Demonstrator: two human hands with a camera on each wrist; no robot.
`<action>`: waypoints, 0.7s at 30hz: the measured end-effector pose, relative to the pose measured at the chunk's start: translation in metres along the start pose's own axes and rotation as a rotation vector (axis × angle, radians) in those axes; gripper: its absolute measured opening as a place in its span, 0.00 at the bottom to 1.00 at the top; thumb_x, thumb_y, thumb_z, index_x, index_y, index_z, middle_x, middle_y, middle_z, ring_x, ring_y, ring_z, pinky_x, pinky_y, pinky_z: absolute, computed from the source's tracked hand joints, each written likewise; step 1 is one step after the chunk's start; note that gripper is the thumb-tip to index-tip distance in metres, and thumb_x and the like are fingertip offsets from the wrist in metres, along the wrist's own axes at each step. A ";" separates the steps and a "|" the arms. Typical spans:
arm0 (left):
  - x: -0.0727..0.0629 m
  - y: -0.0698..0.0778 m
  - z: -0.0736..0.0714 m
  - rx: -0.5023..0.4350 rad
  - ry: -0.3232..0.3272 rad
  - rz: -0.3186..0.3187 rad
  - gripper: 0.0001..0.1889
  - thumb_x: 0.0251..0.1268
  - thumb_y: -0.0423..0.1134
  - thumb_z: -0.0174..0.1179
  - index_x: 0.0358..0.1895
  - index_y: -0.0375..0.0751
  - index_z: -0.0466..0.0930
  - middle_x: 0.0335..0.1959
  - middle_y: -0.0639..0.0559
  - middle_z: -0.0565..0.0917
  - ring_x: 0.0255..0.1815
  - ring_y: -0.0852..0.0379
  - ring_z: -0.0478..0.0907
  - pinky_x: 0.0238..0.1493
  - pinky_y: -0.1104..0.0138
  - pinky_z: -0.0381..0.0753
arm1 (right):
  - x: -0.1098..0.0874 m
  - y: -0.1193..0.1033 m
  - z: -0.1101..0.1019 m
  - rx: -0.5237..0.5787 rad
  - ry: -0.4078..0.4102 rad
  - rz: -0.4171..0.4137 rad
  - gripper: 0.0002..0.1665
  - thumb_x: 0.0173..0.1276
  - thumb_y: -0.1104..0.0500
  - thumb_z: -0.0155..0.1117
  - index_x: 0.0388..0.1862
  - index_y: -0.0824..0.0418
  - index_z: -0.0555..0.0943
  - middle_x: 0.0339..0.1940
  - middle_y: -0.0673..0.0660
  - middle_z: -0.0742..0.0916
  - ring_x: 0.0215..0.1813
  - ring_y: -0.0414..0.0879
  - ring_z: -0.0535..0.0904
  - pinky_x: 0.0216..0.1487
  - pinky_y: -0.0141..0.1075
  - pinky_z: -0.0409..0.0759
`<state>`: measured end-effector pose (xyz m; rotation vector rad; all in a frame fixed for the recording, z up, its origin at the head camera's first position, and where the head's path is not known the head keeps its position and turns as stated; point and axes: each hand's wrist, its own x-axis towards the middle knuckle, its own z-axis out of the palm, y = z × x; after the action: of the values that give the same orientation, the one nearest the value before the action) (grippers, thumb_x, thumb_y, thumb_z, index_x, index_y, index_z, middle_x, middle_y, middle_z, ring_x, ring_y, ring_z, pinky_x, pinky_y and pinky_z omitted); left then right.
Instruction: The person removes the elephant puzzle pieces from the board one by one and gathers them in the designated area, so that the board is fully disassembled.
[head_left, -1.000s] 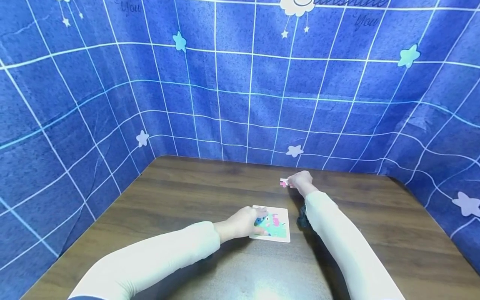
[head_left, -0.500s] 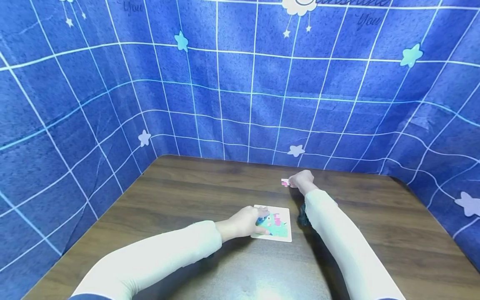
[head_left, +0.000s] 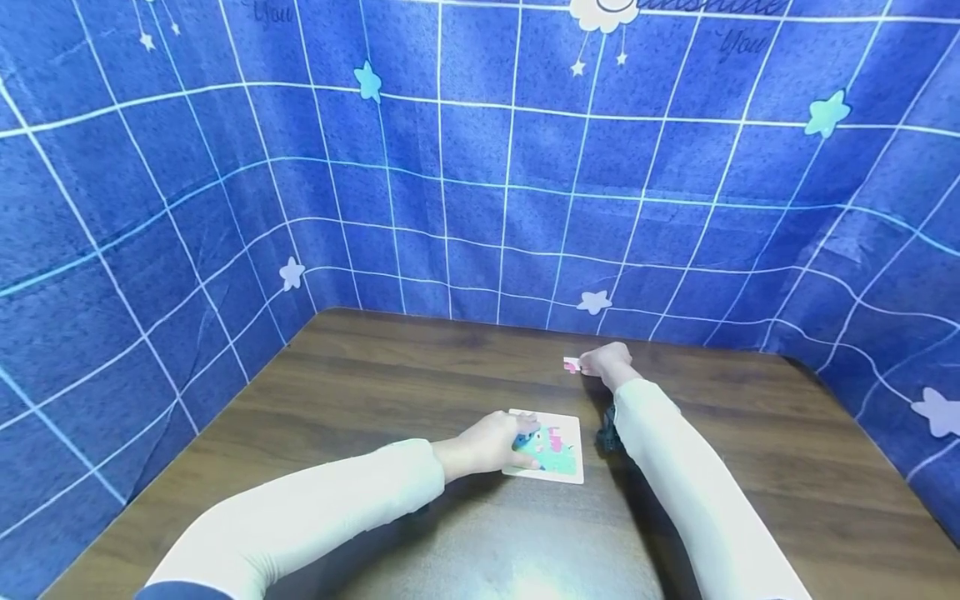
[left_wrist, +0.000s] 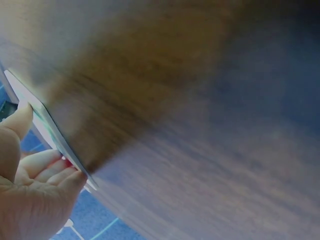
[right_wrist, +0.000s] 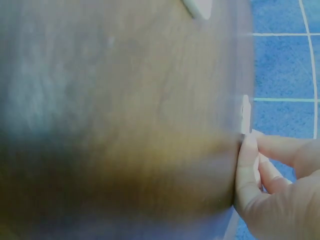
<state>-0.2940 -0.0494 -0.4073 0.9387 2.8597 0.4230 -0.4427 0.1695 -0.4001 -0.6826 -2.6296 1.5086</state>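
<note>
A square white-bordered picture puzzle board [head_left: 558, 458], with a teal and pink picture, lies flat on the table. My left hand [head_left: 491, 444] rests on its left side, thumb toward me and fingers spread over the picture, hiding part of it. In the left wrist view the fingertips touch the face of the board [left_wrist: 50, 122], seen nearly edge-on. Farther back and to the right, my right hand [head_left: 606, 362] pinches a small white and pink puzzle piece [head_left: 572, 365]. The right wrist view shows the piece [right_wrist: 245, 114] sticking out past the thumb and finger, low over the table.
Brown wood-grain table [head_left: 420, 358] runs back to a blue gridded curtain [head_left: 465, 208] at the rear and sides. A dark object [head_left: 609, 432] shows beneath the right sleeve, right of the board.
Both hands, the board and the piece keep their places on the table. The whole head view has shifted slightly to the right.
</note>
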 end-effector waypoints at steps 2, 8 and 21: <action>0.000 0.000 0.000 -0.003 0.001 0.002 0.33 0.60 0.54 0.65 0.67 0.44 0.71 0.70 0.50 0.71 0.71 0.49 0.67 0.71 0.61 0.67 | 0.001 0.002 -0.002 0.137 -0.066 0.004 0.29 0.53 0.69 0.69 0.54 0.81 0.74 0.45 0.71 0.86 0.23 0.42 0.85 0.47 0.36 0.86; -0.001 0.000 -0.001 -0.020 0.018 0.000 0.33 0.59 0.53 0.66 0.67 0.43 0.72 0.69 0.49 0.72 0.71 0.49 0.68 0.71 0.61 0.67 | -0.001 0.008 -0.013 0.428 -0.267 0.006 0.25 0.58 0.79 0.55 0.57 0.83 0.72 0.35 0.64 0.87 0.24 0.38 0.82 0.37 0.30 0.86; 0.000 0.001 -0.004 -0.011 0.013 0.004 0.33 0.58 0.53 0.67 0.66 0.44 0.73 0.69 0.50 0.72 0.71 0.48 0.67 0.71 0.60 0.66 | -0.019 0.005 -0.033 0.396 -0.436 -0.065 0.21 0.65 0.77 0.54 0.57 0.85 0.71 0.25 0.56 0.86 0.25 0.39 0.83 0.39 0.31 0.86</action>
<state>-0.2946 -0.0495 -0.4030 0.9434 2.8640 0.4466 -0.4156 0.1911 -0.3836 -0.2545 -2.4477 2.2815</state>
